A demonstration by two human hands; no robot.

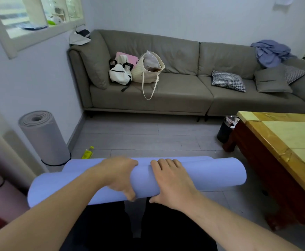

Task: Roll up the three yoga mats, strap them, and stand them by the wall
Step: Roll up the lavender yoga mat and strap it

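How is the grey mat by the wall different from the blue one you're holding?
The grey mat stands upright against the wall with a dark strap round its base; the blue mat lies sideways with no strap in view. Nobody touches the grey mat, while the left hand and right hand grip the blue mat. Both are rolled into tubes.

Straight ahead of where I'm gripping, a long grey sofa (175, 91) runs along the far wall. On its left seat I see a white backpack (120, 73) touching a cream tote bag (147, 71), with something pink (128, 57) behind them, maybe a foam pad. Further right lie a checked cushion (228, 80) and crumpled blue cloth (271, 52). Right of the grip stands a wooden table (282, 142), with a dark bin (225, 132) at its far corner. Just beyond the grip, to the left, a yellow bottle (88, 152) lies on the floor.
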